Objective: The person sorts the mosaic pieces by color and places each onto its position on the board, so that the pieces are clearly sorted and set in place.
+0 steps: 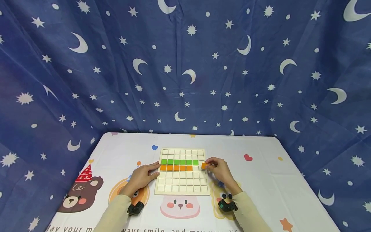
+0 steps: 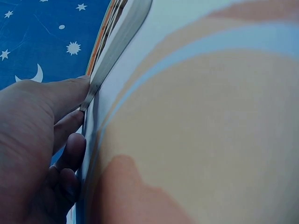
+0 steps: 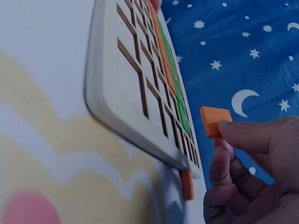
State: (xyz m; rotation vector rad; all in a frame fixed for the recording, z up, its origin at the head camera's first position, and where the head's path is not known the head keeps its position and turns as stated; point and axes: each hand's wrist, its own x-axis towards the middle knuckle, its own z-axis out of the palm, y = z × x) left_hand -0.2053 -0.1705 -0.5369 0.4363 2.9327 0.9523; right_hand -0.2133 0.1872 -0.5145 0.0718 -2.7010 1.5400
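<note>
A pale wooden grid board (image 1: 182, 182) lies flat on the table. Across it runs a row of several green tiles (image 1: 179, 162), with a row of several orange tiles (image 1: 176, 168) just below on the near side. My left hand (image 1: 141, 177) rests its fingertips against the board's left edge. At the right edge, my right hand (image 1: 220, 169) pinches a square orange tile (image 3: 216, 121) between thumb and finger, raised off the board. In the right wrist view a second orange tile (image 3: 188, 185) shows beside the board's edge; in the head view I cannot make it out.
The white tablecloth (image 1: 261, 180) carries printed animals, hearts and lettering. Behind the table hangs a blue curtain (image 1: 185, 96) with moons and stars. Small dark devices are worn at the left wrist (image 1: 135, 208) and right wrist (image 1: 227, 205).
</note>
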